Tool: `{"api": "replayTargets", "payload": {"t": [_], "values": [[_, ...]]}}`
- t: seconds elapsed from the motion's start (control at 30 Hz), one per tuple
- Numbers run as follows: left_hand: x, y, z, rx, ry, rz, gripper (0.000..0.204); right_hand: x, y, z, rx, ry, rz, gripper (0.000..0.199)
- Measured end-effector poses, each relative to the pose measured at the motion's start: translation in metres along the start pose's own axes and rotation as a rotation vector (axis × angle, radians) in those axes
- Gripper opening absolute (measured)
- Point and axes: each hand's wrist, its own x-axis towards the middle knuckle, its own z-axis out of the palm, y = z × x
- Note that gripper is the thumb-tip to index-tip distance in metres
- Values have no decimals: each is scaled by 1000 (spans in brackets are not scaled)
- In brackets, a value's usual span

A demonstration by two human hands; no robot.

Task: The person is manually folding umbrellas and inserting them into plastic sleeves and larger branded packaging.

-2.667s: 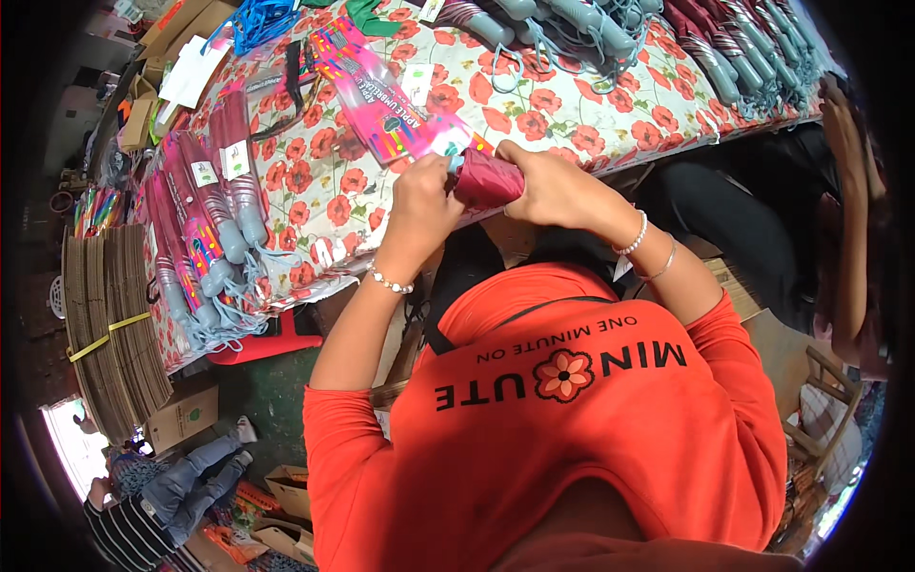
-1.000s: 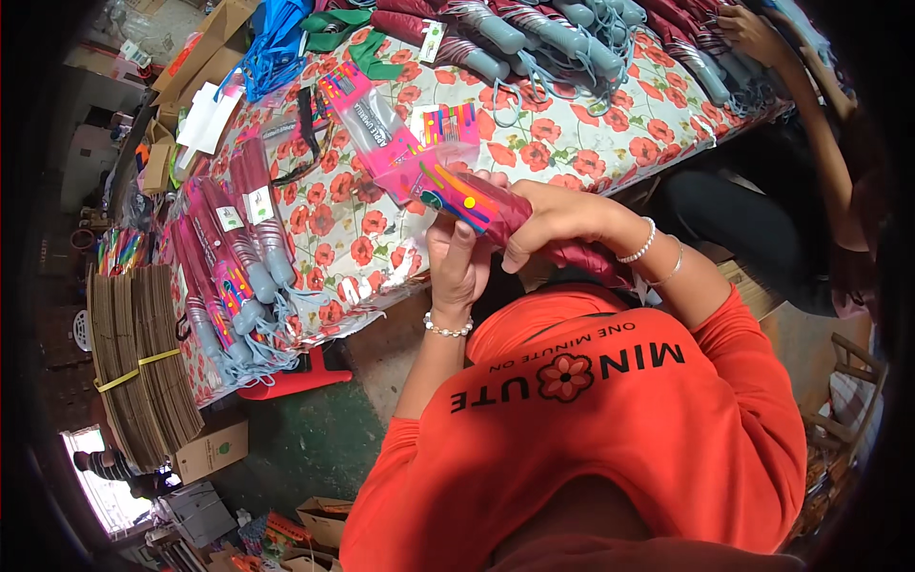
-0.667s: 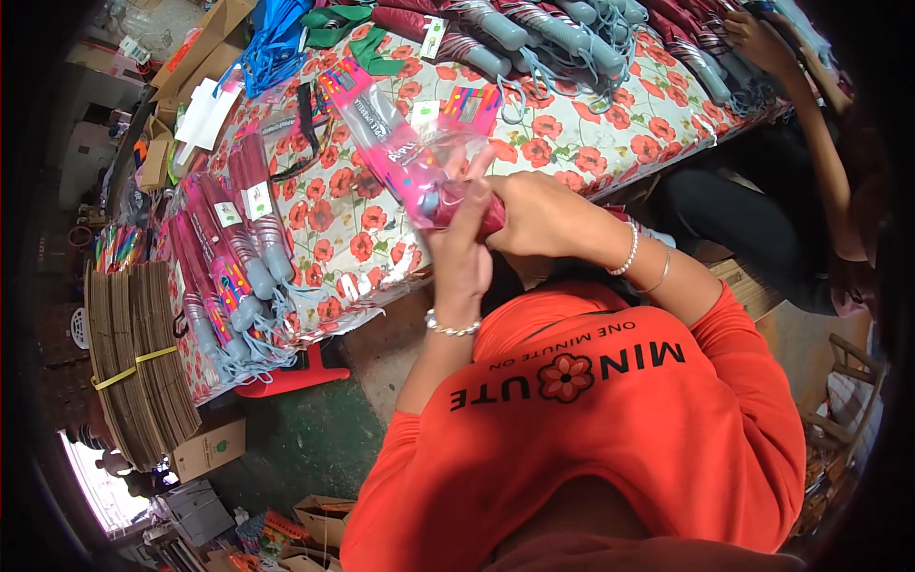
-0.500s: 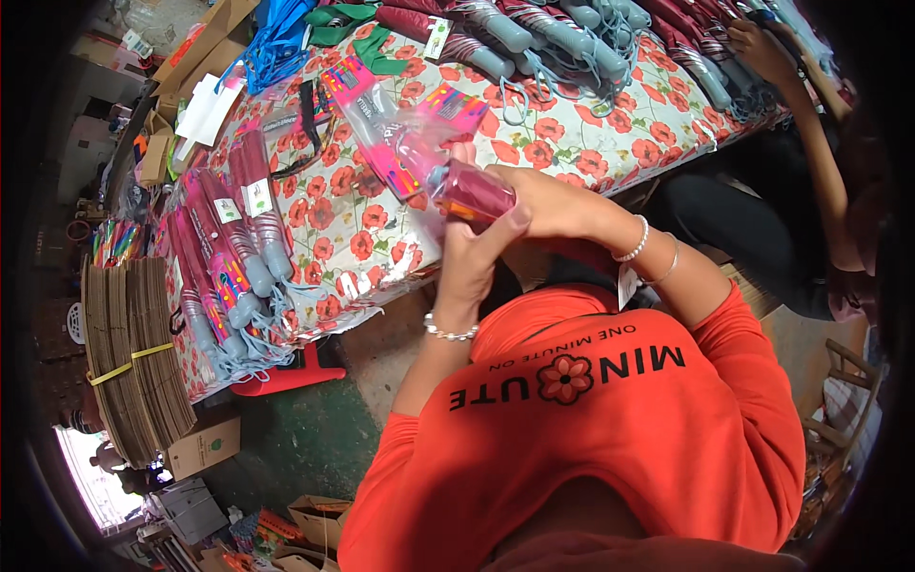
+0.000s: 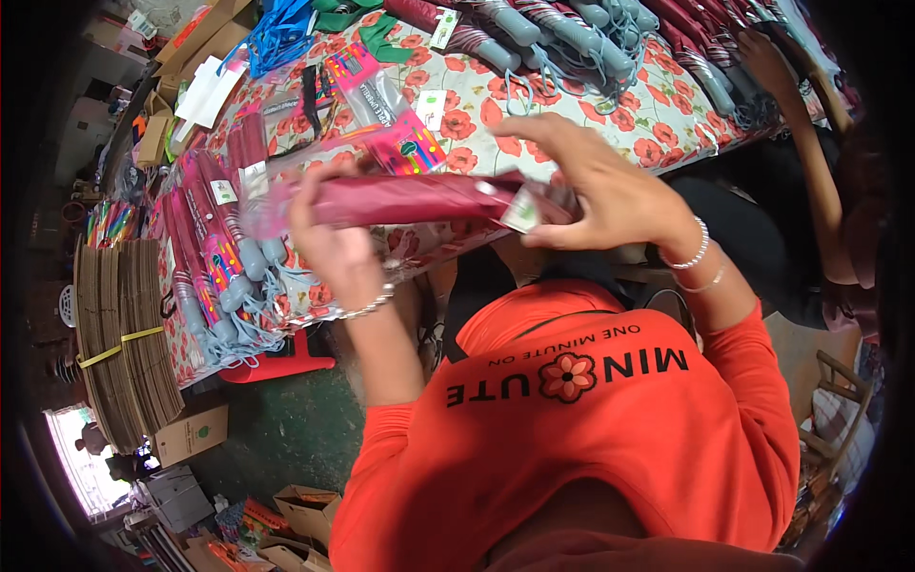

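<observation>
Folded maroon umbrella [image 5: 410, 198], crosswise, white tag [image 5: 521, 213] near right end

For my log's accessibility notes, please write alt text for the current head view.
A person's left hand grips a folded maroon umbrella above a flowered table; the right hand is open around the umbrella's other end. More grey-handled umbrellas lie at left and across the table's far side.
</observation>
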Motion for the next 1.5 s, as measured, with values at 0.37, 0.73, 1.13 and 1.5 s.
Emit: {"api": "replayTargets", "payload": {"t": [0.37,0.73,1.13,1.5], "values": [[-24,2,17,-415,-91,-47,17,-5,-4,4,320,-354,324,62],[-46,0,19,-482,-167,-171,23,37,18,18,-28,-64,-223,32],[-64,-26,15,-537,-152,-352,23,42,-5,54,512,-85,20,38],[-61,-35,-5,-572,-64,-384,19,9,-27,42,511,-20,60,27]]}}
